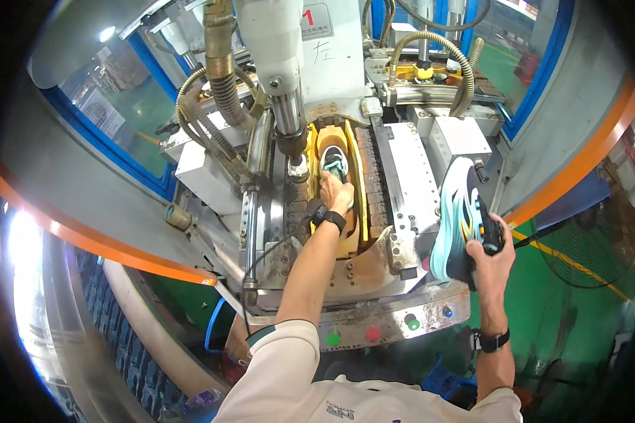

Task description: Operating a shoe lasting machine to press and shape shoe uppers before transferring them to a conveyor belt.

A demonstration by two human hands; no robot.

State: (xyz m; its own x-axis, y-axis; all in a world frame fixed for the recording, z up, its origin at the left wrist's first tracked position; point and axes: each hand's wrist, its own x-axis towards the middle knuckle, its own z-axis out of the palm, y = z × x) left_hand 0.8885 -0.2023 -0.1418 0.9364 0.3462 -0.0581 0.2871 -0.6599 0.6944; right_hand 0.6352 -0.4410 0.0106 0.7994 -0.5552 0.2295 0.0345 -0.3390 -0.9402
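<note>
My left hand [337,193] reaches into the middle of a machine and closes on a black, white and teal shoe [334,159]. That shoe sits in a long cradle between yellow side pads [360,180], its front end pointing away from me. Off to the right, my right hand [492,259] grips a second shoe [450,224], held up on its side beside the machine. Its thick white and teal sole faces left, and a black upper shows by my fingers. My left hand hides the rear of the shoe in the cradle.
A metal press cylinder [288,116] stands just left of the cradle. Ribbed hoses [222,77] hang at the upper left. Along the near edge runs a panel [349,339] with colored buttons. Orange-edged curved guards [113,243] flank both sides. A black fan [578,250] stands at right.
</note>
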